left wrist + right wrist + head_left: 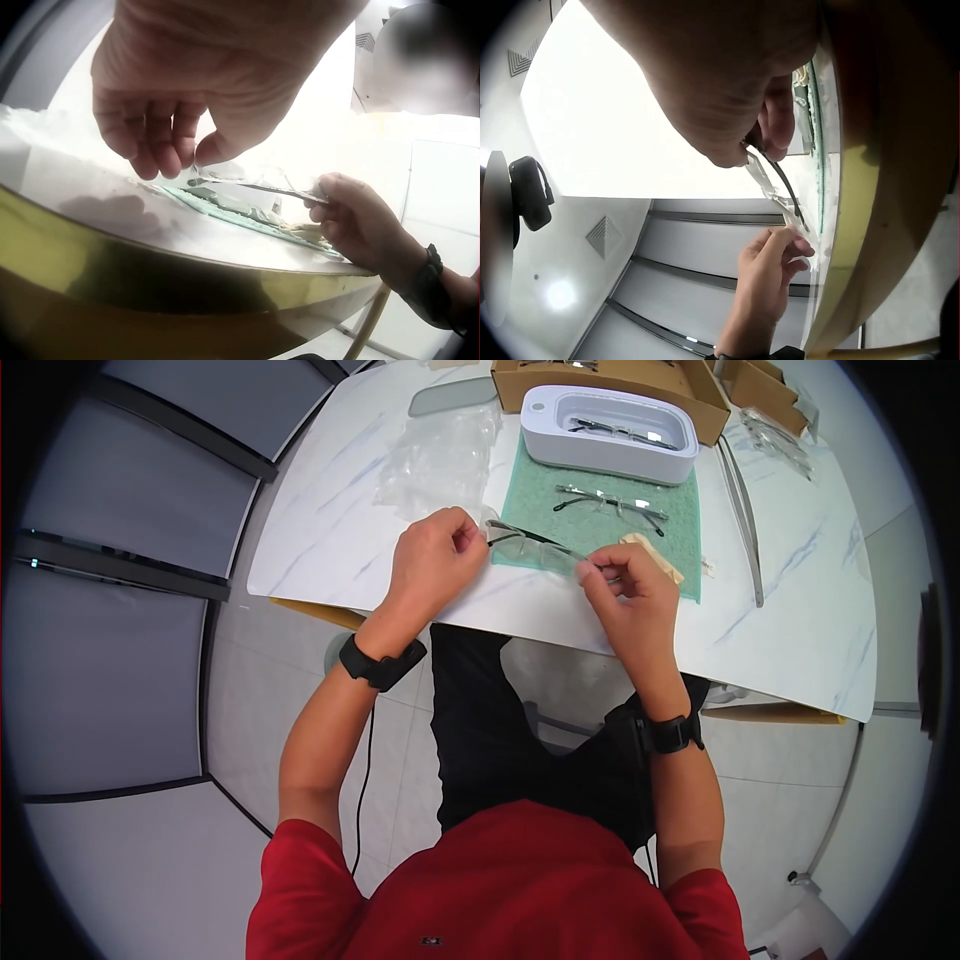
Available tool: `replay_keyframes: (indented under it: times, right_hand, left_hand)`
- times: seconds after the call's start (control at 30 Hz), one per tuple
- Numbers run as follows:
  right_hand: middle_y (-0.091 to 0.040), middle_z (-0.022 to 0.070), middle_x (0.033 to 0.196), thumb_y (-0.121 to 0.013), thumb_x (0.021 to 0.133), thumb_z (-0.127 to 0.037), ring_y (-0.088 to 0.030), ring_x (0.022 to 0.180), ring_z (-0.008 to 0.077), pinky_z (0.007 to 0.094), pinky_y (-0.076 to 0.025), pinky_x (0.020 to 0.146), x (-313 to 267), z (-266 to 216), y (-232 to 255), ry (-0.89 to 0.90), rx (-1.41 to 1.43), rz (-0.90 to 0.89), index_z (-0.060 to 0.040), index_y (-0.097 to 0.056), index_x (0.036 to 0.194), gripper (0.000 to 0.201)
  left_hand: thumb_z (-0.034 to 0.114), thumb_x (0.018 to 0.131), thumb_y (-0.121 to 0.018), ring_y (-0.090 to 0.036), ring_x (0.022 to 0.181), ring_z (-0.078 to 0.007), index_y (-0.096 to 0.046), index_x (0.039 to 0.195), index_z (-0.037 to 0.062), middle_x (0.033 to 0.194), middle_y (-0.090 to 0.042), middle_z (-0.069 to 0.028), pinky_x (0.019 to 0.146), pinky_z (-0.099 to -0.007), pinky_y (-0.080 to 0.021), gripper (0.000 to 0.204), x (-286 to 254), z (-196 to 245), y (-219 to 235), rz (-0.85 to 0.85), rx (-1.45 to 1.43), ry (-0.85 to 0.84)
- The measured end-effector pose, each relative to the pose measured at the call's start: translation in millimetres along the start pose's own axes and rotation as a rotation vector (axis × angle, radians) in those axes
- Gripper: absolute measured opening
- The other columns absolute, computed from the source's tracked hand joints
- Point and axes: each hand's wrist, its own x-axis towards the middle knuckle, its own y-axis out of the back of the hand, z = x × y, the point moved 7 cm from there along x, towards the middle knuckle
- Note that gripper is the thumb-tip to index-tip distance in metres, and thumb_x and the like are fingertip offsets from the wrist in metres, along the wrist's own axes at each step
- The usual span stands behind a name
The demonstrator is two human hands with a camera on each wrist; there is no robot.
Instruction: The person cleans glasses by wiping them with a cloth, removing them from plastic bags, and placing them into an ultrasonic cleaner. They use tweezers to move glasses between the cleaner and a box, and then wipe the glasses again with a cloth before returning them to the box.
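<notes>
A pair of eyeglasses (535, 540) with dark upper rims is held up over the near edge of the table. My left hand (436, 557) pinches its left end between thumb and forefinger, where a bit of clear plastic (490, 518) shows. At the other end my right hand (636, 594) grips it between thumb and curled fingers. In the left wrist view the left fingertips (202, 154) meet at one end of the frame. A second pair of eyeglasses (612, 506) lies on the green cloth (530, 490) just beyond.
Behind the cloth stands a white ultrasonic cleaner (610, 460) with eyeglasses (625, 432) in its basin. Clear plastic bags (440, 460) lie to the left, near a grey lid (452, 397). Cardboard boxes (700, 405) are at the back. Metal tweezers (741, 525) and a beige cloth (655, 555) lie right.
</notes>
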Motion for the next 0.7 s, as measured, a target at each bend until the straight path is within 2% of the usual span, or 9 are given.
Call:
replay_keyframes:
  times: [0.17, 0.3, 0.5, 0.7]
  right_hand:
    - [-0.068, 0.0009, 0.079, -0.078, 0.087, -0.007, -0.062, 0.067, 0.0053, 0.0198, -0.050, 0.060, -2.6, 16.1, 0.5, -0.184, 0.121, 0.009, -0.0019, -0.069, 0.091, 0.010]
    - [-0.068, 0.0010, 0.079, -0.078, 0.087, -0.007, -0.061, 0.066, 0.0047, 0.0192, -0.050, 0.060, -2.5, 16.0, -1.0, -0.161, 0.098, -0.021, -0.0019, -0.069, 0.091, 0.011]
    - [-0.069, 0.0020, 0.081, -0.079, 0.086, -0.007, -0.063, 0.069, 0.0059, 0.0199, -0.051, 0.061, -1.7, 11.9, -2.7, -0.109, 0.081, -0.036, -0.0019, -0.069, 0.091, 0.012]
    - [-0.071, 0.0035, 0.084, -0.079, 0.085, -0.005, -0.067, 0.074, 0.0082, 0.0211, -0.053, 0.064, -1.5, 3.6, -5.1, -0.105, 0.067, -0.081, -0.0015, -0.070, 0.093, 0.012]
  left_hand:
    - [0.015, 0.084, -0.068, -0.064, 0.066, -0.0229, -0.066, 0.081, -0.0003, 0.072, -0.066, -0.0117, 0.064, -0.0331, -0.051, 0.016, -0.7, 2.4, -0.7, -0.015, -0.023, 0.007]
    - [0.014, 0.084, -0.068, -0.065, 0.067, -0.0250, -0.066, 0.082, 0.0011, 0.075, -0.067, -0.0108, 0.064, -0.0343, -0.052, 0.013, -3.0, 6.8, -2.0, 0.021, 0.022, -0.052]
    - [0.008, 0.080, -0.069, -0.065, 0.071, -0.0275, -0.063, 0.081, 0.0045, 0.077, -0.065, -0.0082, 0.063, -0.0376, -0.051, 0.007, -16.5, 42.5, -1.5, 0.075, 0.127, -0.304]
    - [0.005, 0.078, -0.070, -0.063, 0.070, -0.0277, -0.059, 0.079, 0.0054, 0.075, -0.062, -0.0070, 0.061, -0.0379, -0.050, 0.011, -29.0, 83.9, -4.6, 0.052, 0.033, -0.389]
